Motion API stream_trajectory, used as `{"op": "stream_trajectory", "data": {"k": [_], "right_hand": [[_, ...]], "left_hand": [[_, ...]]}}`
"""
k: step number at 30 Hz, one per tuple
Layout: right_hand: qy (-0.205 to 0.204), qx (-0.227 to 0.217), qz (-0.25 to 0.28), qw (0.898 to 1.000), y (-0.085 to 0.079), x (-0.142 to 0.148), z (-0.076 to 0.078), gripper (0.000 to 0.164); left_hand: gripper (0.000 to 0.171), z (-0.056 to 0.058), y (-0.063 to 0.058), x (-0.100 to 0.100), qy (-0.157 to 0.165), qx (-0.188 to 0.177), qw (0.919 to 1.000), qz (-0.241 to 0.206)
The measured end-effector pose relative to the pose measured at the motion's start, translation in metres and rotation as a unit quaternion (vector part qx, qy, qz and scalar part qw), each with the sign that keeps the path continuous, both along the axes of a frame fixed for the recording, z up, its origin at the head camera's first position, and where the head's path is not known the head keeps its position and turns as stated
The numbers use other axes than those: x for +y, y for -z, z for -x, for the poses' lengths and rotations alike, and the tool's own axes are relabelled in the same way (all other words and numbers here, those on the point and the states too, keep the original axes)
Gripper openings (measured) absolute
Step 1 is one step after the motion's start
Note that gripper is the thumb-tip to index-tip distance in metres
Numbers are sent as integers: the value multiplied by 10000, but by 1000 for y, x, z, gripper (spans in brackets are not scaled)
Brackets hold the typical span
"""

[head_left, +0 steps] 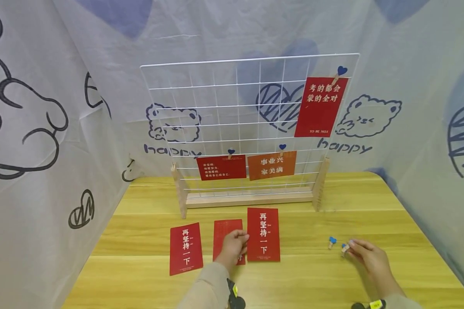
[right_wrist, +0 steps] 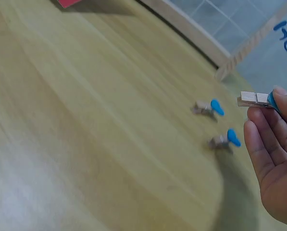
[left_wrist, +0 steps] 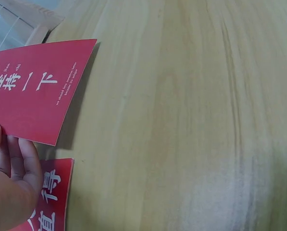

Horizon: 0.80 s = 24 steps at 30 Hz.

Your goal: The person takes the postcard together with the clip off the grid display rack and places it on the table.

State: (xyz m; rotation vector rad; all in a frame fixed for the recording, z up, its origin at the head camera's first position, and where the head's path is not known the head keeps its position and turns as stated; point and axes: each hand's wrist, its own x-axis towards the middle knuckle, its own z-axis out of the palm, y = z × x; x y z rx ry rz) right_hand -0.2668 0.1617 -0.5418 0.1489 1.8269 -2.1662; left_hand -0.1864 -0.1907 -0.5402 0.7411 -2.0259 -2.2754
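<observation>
With thumb and fingers, my left hand (head_left: pixel 233 246) pinches the left edge of a red card (head_left: pixel 270 236) with white characters. The left wrist view shows this card raised over the table, its shadow below. Beneath the left hand lies another red card (head_left: pixel 220 236), partly hidden by it. Further left is a third red card (head_left: pixel 185 249). My right hand (head_left: pixel 372 259) pinches a small wooden clothespin (right_wrist: pixel 251 98) by its blue heart end, above the table. Two similar clothespins, one nearer the rack (right_wrist: pixel 203 108) and one closer to me (right_wrist: pixel 221 141), lie on the wood below.
A white wire grid rack (head_left: pixel 216 107) on wooden feet stands at the back. Clothespins hold a tall red card (head_left: pixel 317 116), a wide red card (head_left: pixel 236 169) and an orange card (head_left: pixel 255 171) on it. A printed curtain (head_left: pixel 112 38) surrounds the table (head_left: pixel 147 231).
</observation>
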Motion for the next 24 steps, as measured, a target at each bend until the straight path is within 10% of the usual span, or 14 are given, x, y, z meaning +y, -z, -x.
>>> {"op": "stream_trajectory", "data": {"k": [10,17,24], "right_hand": [[228,-333,-512,9979,0,8,-18,7],[236,-461,-933,9943,11,12,-20,39],[343,-409,-869,9948,13,13,-20,16]], "left_hand": [[16,2,9,2,-64,-1,10000,45],[16,2,11,3,-3,-138,9998,168],[17,3,12,5,-14,-182,9994,305]]}}
